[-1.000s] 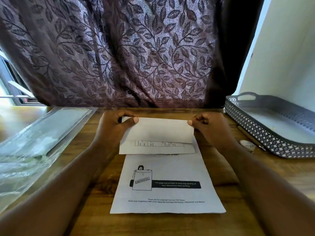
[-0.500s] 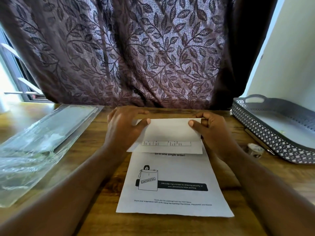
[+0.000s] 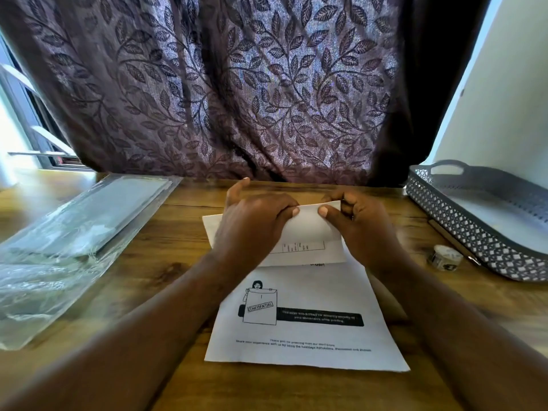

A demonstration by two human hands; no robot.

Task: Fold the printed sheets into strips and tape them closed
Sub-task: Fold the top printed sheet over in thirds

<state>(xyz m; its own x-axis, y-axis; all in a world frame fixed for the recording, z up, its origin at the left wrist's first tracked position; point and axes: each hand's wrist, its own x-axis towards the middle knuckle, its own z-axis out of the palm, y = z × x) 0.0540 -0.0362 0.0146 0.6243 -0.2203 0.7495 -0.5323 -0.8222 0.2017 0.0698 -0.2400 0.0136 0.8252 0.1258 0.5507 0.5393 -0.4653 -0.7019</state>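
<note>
The printed sheet (image 3: 302, 318) is lying on the wooden tabletop (image 3: 178, 262) with its far end folded back toward the person. The left hand (image 3: 255, 226) and right hand (image 3: 361, 229) are both pinching the flap's top edge, thumbs nearly meeting, fingers (image 3: 349, 200) curled behind it. A tape roll (image 3: 444, 258) is sitting just beside a grey tray (image 3: 462, 215).

Backlit window glare, blurred wide-angle edges
</note>
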